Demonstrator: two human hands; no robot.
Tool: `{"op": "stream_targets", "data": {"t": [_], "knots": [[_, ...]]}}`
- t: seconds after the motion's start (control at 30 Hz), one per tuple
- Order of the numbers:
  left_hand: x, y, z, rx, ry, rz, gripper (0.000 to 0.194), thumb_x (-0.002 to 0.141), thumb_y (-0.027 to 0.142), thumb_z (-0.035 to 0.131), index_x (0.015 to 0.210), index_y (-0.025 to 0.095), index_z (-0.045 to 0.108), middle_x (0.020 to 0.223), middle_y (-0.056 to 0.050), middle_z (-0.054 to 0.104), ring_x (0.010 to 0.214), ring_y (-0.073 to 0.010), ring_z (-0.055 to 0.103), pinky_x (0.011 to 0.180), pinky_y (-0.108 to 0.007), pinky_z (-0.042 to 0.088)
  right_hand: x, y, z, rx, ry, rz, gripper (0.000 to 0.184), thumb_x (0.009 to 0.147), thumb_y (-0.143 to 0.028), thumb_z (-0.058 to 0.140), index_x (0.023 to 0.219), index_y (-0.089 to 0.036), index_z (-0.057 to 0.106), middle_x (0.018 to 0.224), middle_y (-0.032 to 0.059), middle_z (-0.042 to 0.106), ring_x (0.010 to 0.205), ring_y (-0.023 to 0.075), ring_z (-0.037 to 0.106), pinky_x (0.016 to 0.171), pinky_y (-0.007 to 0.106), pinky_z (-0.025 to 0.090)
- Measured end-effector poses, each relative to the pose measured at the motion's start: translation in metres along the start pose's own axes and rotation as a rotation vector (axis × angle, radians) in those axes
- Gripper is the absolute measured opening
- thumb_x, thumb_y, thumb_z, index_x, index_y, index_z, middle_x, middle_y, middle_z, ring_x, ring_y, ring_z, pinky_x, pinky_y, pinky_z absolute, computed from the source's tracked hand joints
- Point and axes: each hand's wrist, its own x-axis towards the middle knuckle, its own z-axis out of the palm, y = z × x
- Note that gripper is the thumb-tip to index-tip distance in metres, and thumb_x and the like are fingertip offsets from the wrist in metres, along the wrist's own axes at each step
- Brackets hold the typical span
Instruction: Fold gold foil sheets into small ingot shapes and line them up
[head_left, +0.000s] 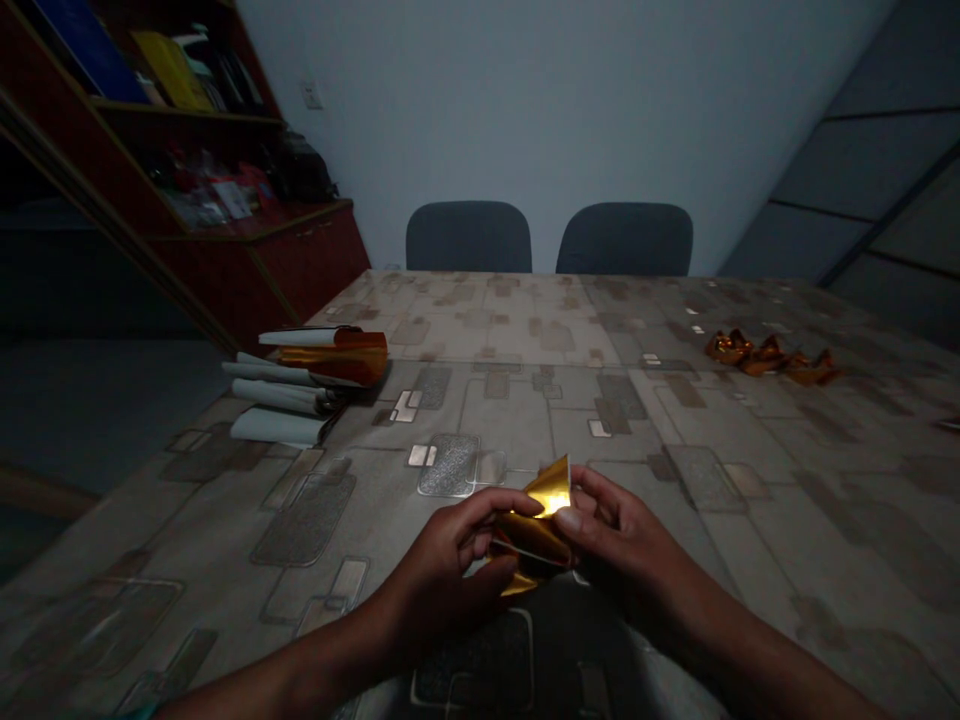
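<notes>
A folded piece of shiny gold foil paper [551, 488] is held between both hands, just above the near part of the table. My left hand [466, 555] grips its left side, fingers curled over the top and thumb below. On the right side, my right hand [619, 520] pinches the paper between thumb and fingers. One corner of the paper points upward, and a fold gapes toward me. Several finished-looking folded gold paper shapes [772, 357] sit in a row at the far right. At the left lie several curled sheets of gold paper [337, 358] with pale backs.
A patterned cloth covers the table [517, 390]. Two dark chairs [469, 237] stand behind its far edge, against a pale wall [540, 110]. To the left rises a wooden shelf unit [300, 255] with bags and boxes on it.
</notes>
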Motion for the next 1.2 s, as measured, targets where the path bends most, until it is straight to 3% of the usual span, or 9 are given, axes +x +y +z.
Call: {"op": "stream_targets", "data": {"t": [0.1,0.23,0.33,0.43,0.57,0.73,0.97,1.07,1.2], "knots": [[0.0,-0.001,-0.001,0.071,-0.039,0.002,0.034,0.081,0.009,0.063,0.113,0.021,0.064,0.104,-0.006,0.07,0.097,-0.0215,0.068,0.089,-0.036,0.052,0.003,0.006,0.002,0.058,-0.042,-0.007,0.035,0.081,-0.041,0.075,0.104,-0.02,0.06,0.084,0.0036,0.067,0.073,0.0184,0.065,0.076,0.036,0.051],[0.0,-0.001,-0.001,0.066,-0.026,0.036,0.043,0.082,0.01,0.063,0.122,0.024,0.059,0.122,-0.009,0.063,0.112,-0.0242,0.062,0.095,-0.038,0.049,0.005,0.013,0.001,0.013,0.024,-0.043,0.032,0.077,-0.041,0.077,0.093,-0.02,0.059,0.083,0.0038,0.067,0.071,0.0184,0.065,0.074,0.035,0.051],[0.002,0.001,-0.001,0.077,0.084,0.033,0.056,0.077,0.008,0.068,0.128,0.026,0.052,0.114,-0.006,0.062,0.104,-0.0214,0.063,0.089,-0.034,0.05,0.005,0.018,-0.003,-0.019,0.083,-0.069,0.031,0.075,-0.041,0.078,0.084,-0.02,0.056,0.074,0.0001,0.062,0.063,0.0142,0.06,0.061,0.027,0.046],[0.005,0.005,-0.002,0.082,0.149,0.003,0.058,0.072,0.009,0.072,0.124,0.024,0.054,0.104,-0.004,0.059,0.09,-0.0172,0.062,0.08,-0.03,0.05,0.005,0.017,-0.004,-0.079,0.123,-0.062,0.033,0.075,-0.043,0.077,0.082,-0.021,0.053,0.071,-0.0015,0.058,0.06,0.013,0.055,0.055,0.025,0.041],[0.006,0.008,-0.004,0.027,0.131,-0.005,0.061,0.067,0.012,0.076,0.124,0.024,0.056,0.107,-0.004,0.059,0.089,-0.0171,0.062,0.078,-0.03,0.05,0.003,0.009,0.0,-0.113,0.129,-0.089,0.033,0.076,-0.045,0.076,0.087,-0.022,0.055,0.08,0.0028,0.063,0.071,0.0186,0.062,0.065,0.031,0.049],[0.003,0.013,-0.002,0.086,0.136,0.011,0.053,0.073,0.015,0.074,0.123,0.024,0.061,0.111,-0.007,0.064,0.095,-0.0207,0.064,0.085,-0.036,0.051,0.002,0.002,0.007,-0.001,0.014,-0.043,0.039,0.074,-0.041,0.077,0.104,-0.022,0.061,0.101,0.0096,0.071,0.092,0.0259,0.068,0.085,0.041,0.051],[-0.001,0.015,-0.001,0.205,0.164,0.049,0.048,0.077,0.015,0.072,0.123,0.027,0.064,0.122,-0.006,0.065,0.107,-0.0224,0.063,0.092,-0.034,0.049,0.003,0.002,0.015,-0.181,-0.029,-0.052,0.022,0.073,-0.028,0.075,0.094,-0.023,0.071,0.087,0.0038,0.072,0.079,0.0216,0.068,0.081,0.038,0.053],[0.0,0.015,-0.004,0.156,0.188,0.024,0.04,0.078,0.026,0.073,0.116,0.022,0.064,0.108,-0.006,0.068,0.096,-0.0207,0.064,0.081,-0.03,0.05,0.002,0.0,0.015,-0.146,0.04,-0.034,0.026,0.072,-0.027,0.074,0.097,-0.023,0.071,0.084,0.0039,0.073,0.078,0.0219,0.068,0.077,0.037,0.054],[0.001,0.019,-0.003,0.128,0.118,-0.171,0.028,0.071,0.037,0.076,0.085,0.015,0.066,0.071,0.0,0.063,0.063,-0.0128,0.056,0.056,-0.021,0.04,0.002,0.0,0.013,-0.151,0.099,-0.008,0.024,0.07,-0.03,0.077,0.092,-0.023,0.072,0.077,0.0038,0.073,0.068,0.0212,0.066,0.065,0.035,0.053]]}}
